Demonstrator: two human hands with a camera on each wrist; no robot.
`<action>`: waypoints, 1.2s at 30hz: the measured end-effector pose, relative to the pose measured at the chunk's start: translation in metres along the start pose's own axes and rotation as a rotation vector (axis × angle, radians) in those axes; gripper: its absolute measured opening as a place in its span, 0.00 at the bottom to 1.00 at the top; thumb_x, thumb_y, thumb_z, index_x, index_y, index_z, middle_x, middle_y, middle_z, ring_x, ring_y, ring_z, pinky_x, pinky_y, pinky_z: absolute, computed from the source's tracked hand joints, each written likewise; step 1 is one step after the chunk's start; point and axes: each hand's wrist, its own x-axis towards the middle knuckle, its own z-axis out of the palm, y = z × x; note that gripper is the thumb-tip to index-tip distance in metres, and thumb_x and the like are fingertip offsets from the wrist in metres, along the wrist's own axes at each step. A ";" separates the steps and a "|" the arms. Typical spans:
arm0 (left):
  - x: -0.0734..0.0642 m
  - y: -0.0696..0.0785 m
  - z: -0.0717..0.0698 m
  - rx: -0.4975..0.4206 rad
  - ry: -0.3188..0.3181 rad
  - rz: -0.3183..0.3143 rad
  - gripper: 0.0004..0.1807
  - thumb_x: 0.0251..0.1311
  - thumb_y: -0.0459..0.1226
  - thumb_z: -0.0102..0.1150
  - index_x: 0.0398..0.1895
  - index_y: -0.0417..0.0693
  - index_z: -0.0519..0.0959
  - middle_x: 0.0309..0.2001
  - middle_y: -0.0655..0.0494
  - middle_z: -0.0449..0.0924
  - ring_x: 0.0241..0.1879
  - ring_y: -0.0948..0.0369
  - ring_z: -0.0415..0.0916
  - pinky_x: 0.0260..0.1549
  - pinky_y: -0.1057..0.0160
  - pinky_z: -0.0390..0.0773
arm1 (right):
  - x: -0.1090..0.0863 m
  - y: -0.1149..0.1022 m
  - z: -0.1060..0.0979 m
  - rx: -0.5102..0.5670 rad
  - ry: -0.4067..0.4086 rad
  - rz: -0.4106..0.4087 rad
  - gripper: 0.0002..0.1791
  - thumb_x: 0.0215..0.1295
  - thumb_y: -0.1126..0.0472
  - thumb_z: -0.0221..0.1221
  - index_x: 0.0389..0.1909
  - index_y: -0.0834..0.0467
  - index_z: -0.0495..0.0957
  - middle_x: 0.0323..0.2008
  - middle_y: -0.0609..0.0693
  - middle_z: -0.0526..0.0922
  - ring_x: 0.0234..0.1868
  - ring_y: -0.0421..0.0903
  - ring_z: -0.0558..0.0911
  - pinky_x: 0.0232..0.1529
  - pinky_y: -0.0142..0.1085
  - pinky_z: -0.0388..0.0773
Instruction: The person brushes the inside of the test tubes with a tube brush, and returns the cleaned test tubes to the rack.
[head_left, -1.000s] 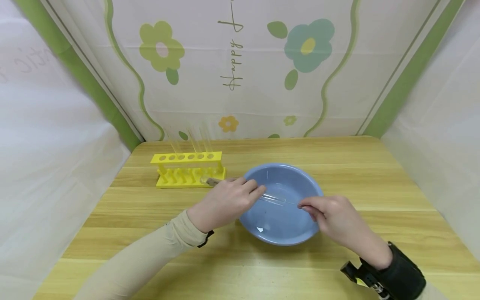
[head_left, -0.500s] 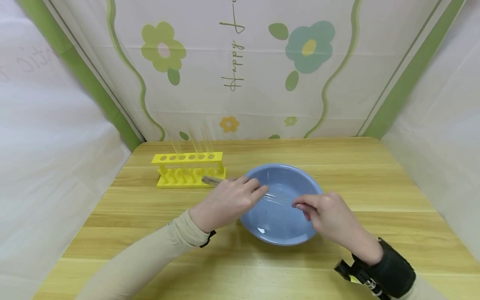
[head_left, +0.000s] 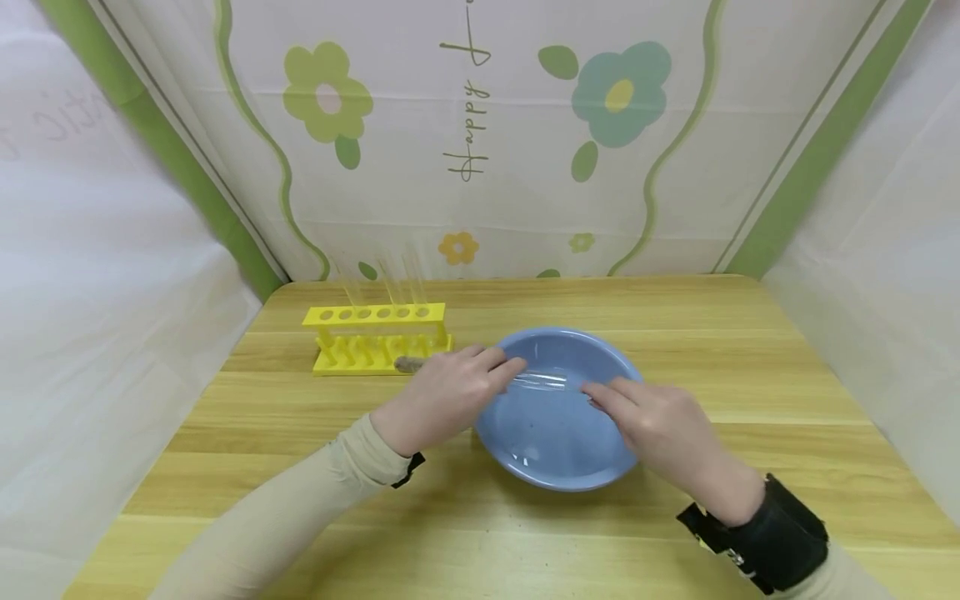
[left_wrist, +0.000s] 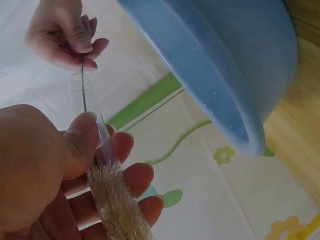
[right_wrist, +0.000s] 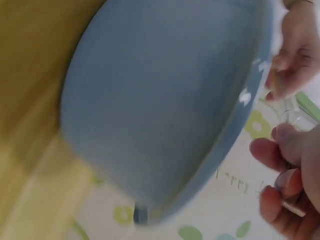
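Note:
My left hand (head_left: 450,387) grips a clear glass test tube (head_left: 543,381) over the blue basin (head_left: 558,485), its mouth pointing right. In the left wrist view, a test tube brush (left_wrist: 117,205) runs through the tube, pale bristles at the far end beyond my left fingers. Its twisted wire (left_wrist: 84,92) comes out of the mouth. The fingertips of my right hand (head_left: 660,425) pinch that wire close to the tube's mouth. Left of my left hand, the bristle end shows in front of the rack in the head view.
A yellow test tube rack (head_left: 373,316) stands at the back left, with several clear test tubes (head_left: 416,279) upright in it. Wooden table (head_left: 465,542) lies around the basin. Printed white cloth (head_left: 502,192) walls in the back and sides.
My right hand has moved slightly left, nearer my left hand, with the brush wire. My left hand has shifted a little left, still gripping the tube.

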 end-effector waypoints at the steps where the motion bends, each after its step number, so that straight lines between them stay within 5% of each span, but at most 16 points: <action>1: 0.000 0.000 0.000 0.004 0.000 0.002 0.17 0.59 0.30 0.68 0.53 0.42 0.82 0.40 0.50 0.82 0.32 0.57 0.82 0.25 0.65 0.82 | -0.001 0.001 0.000 -0.057 0.003 -0.042 0.21 0.81 0.62 0.42 0.43 0.65 0.84 0.29 0.53 0.84 0.20 0.46 0.82 0.16 0.36 0.77; 8: 0.002 0.003 -0.001 0.049 -0.042 0.022 0.17 0.62 0.30 0.65 0.54 0.43 0.81 0.38 0.51 0.81 0.29 0.59 0.80 0.22 0.67 0.81 | -0.010 0.004 -0.001 -0.367 -0.092 -0.191 0.20 0.76 0.73 0.39 0.47 0.70 0.81 0.30 0.59 0.84 0.18 0.47 0.80 0.14 0.32 0.69; 14: 0.003 0.007 -0.002 0.095 -0.064 0.037 0.15 0.63 0.29 0.61 0.53 0.42 0.82 0.38 0.51 0.80 0.29 0.58 0.79 0.20 0.67 0.79 | -0.010 0.007 0.002 -0.427 -0.040 -0.200 0.18 0.76 0.72 0.40 0.40 0.70 0.80 0.25 0.60 0.80 0.14 0.47 0.76 0.14 0.34 0.69; 20: 0.005 0.009 -0.004 0.136 -0.048 0.039 0.15 0.63 0.28 0.60 0.53 0.42 0.82 0.37 0.50 0.80 0.27 0.58 0.78 0.19 0.67 0.78 | -0.007 0.010 0.005 -0.401 0.029 -0.179 0.14 0.74 0.74 0.43 0.35 0.71 0.79 0.19 0.60 0.76 0.10 0.48 0.72 0.13 0.35 0.64; 29: 0.002 0.009 -0.005 0.179 -0.056 0.056 0.17 0.59 0.30 0.66 0.52 0.43 0.82 0.37 0.50 0.79 0.28 0.57 0.78 0.22 0.66 0.80 | -0.008 0.012 0.005 -0.258 -0.041 -0.106 0.21 0.72 0.72 0.38 0.34 0.66 0.81 0.21 0.55 0.81 0.14 0.46 0.77 0.13 0.34 0.66; 33: 0.001 0.009 -0.004 0.192 -0.048 0.060 0.17 0.59 0.30 0.66 0.52 0.44 0.82 0.36 0.51 0.79 0.30 0.56 0.78 0.23 0.66 0.80 | -0.009 0.013 0.004 -0.159 -0.061 -0.053 0.14 0.55 0.77 0.50 0.34 0.64 0.82 0.24 0.52 0.83 0.15 0.44 0.78 0.13 0.35 0.68; 36: 0.001 0.008 -0.002 0.201 -0.040 0.063 0.16 0.60 0.29 0.65 0.52 0.44 0.82 0.36 0.51 0.79 0.30 0.56 0.78 0.24 0.65 0.81 | -0.010 0.012 0.002 -0.088 -0.079 -0.004 0.20 0.37 0.81 0.57 0.34 0.61 0.83 0.25 0.49 0.85 0.14 0.43 0.74 0.13 0.34 0.68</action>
